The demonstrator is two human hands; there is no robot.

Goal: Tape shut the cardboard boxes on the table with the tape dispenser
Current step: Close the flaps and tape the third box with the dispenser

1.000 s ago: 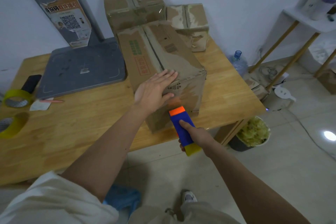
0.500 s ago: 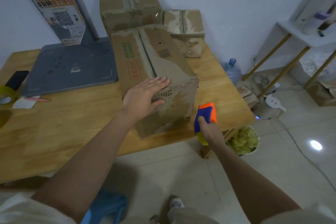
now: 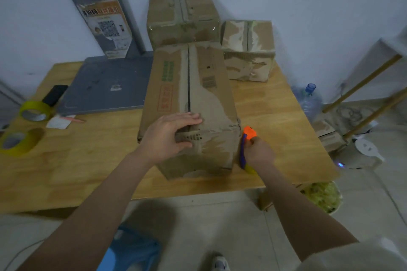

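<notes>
Worktop: wooden worktop [image 3: 92, 174] against a pale wall; three boxes on it, plus a grey slab [image 3: 105, 86] and two tape rolls [image 3: 35, 110] at the left edge
Front box: long box [image 3: 189, 103] lies near the front edge, its top seam dark and, as far as I can judge, not yet taped; two smaller boxes [image 3: 182, 15] stand behind it, touching or nearly so
Left hand: left hand [image 3: 169, 136] lies over the near top edge, fingers across the flaps, thumb down on the front face; grip loose, pressing rather than clutching
Right hand: right hand [image 3: 257, 152] has its grip curled round the dispenser [image 3: 247, 145], beside the box's near right corner, orange head up; whether it touches the cardboard I cannot tell
Risk, slip: box sits close to the front edge; a hard pull toward the body could drag it off if the left hand eases up
Risk, seam: flaps may spring apart under the tape if not pressed flat; tape then bridges a gap and creases
Risk, aim: dispenser is off to the side of the seam; starting there lays the strip crooked
Risk, fingers: left fingers lie on the seam's near end; the dispenser's blade could catch them
</notes>
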